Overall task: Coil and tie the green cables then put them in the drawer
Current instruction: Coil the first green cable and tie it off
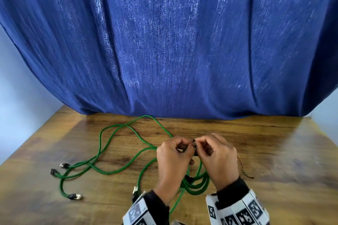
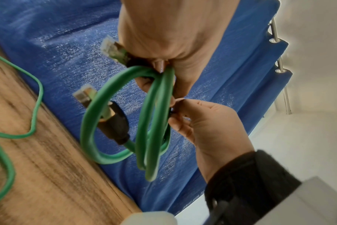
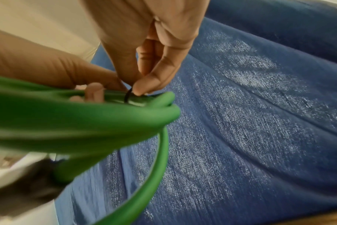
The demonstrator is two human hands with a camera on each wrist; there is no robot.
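Observation:
A coiled green cable [image 1: 198, 184] hangs between both hands above the wooden table [image 1: 274, 142]. My left hand [image 1: 183, 149] grips the top of the coil [image 2: 125, 121], fingers curled round the bunched loops; two plug ends [image 2: 85, 95] stick out beside it. My right hand [image 1: 198, 145] pinches a thin black tie [image 3: 128, 95] against the coil [image 3: 87, 118] with thumb and forefinger. In the left wrist view the right hand [image 2: 173, 112] meets the loops just below the left hand [image 2: 164, 65]. More green cables [image 1: 109, 142] lie loose on the table to the left. No drawer is in view.
Loose cable plugs [image 1: 75, 196] lie near the table's front left. A thin dark strand [image 1: 245, 171] lies on the wood beside my right wrist. A blue curtain [image 1: 173, 51] hangs along the table's far edge. Bare wood stretches to the right.

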